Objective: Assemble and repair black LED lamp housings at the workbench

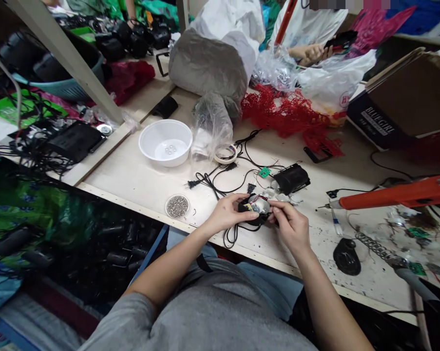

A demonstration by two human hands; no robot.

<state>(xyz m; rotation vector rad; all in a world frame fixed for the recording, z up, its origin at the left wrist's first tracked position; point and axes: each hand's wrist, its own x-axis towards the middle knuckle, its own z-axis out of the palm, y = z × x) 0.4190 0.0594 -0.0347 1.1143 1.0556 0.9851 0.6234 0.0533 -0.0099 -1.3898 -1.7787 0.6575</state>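
My left hand point(229, 212) grips a small black device housing point(254, 214), its fingers along the left and near side. Inside the housing a pale round part and thin red wires show. My right hand point(289, 222) is closed in a pinch at the housing's right edge; what sits between its fingertips is too small to make out. A black cable with a plug point(251, 187) lies just behind the housing. Beyond it are a small green circuit board point(264, 171) and a larger black casing point(292, 179) with thin wires.
To the left stand a dish of small screws point(177, 206) and a white plastic bowl point(165, 141). An orange electric screwdriver point(395, 192) hangs in from the right, above a soldering iron stand point(376, 246). Plastic bags, red netting point(278, 109) and a cardboard box point(402, 102) fill the back.
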